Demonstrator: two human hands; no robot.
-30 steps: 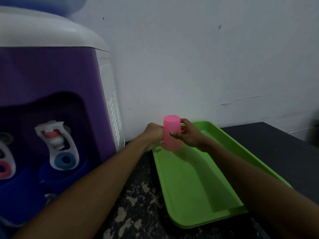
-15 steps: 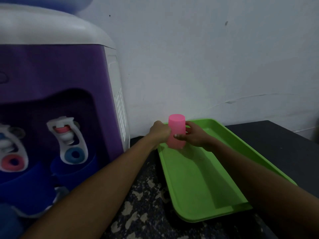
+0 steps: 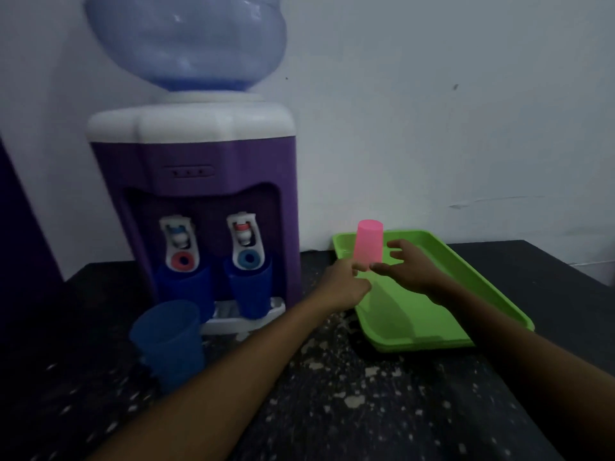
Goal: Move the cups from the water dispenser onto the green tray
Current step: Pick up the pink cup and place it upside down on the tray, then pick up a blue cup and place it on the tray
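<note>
A pink cup stands upside down in the far left corner of the green tray. My left hand is just in front of the cup, fingertips touching its lower edge, without a closed grip. My right hand hovers beside the cup over the tray, fingers spread, thumb near the cup's base. Two blue cups sit under the taps of the purple and white water dispenser. A third blue cup stands on the counter in front of the dispenser.
The dispenser carries a large blue bottle and stands against the white wall. The dark speckled counter runs under my arms. The tray lies to the right of the dispenser, its far end near the wall.
The pink cup went from being held in both hands above the tray to standing on it. Both hands have loosened and the right fingers have spread. My view has pulled back.
</note>
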